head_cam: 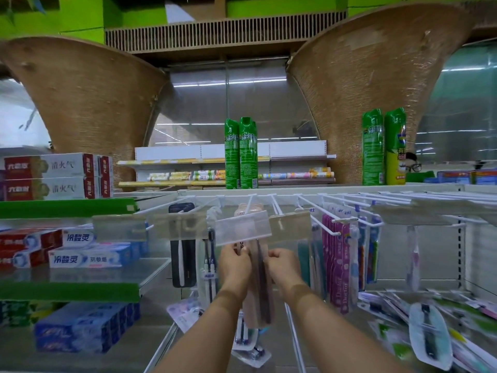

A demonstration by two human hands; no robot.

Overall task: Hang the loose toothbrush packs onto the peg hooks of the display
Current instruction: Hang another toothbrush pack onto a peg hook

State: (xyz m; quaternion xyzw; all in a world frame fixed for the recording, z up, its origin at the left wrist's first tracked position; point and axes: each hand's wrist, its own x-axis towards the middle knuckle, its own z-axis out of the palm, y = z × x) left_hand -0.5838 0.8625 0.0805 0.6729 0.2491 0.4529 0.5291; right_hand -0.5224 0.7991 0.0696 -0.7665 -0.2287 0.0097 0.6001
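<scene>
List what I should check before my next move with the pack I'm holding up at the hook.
1. Grip: left hand and right hand both pinch the pink toothbrush pack near its top: ok.
2. Pack hangs roughly straight down: ok.
3. Hang hole on the peg hook: cannot tell, because the clear label holder covers the pack's top.
4. Room on that hook: bare rod shows behind the holder: ok.
5. Loose packs all hung: not ok, a pile lies at lower right.
</scene>
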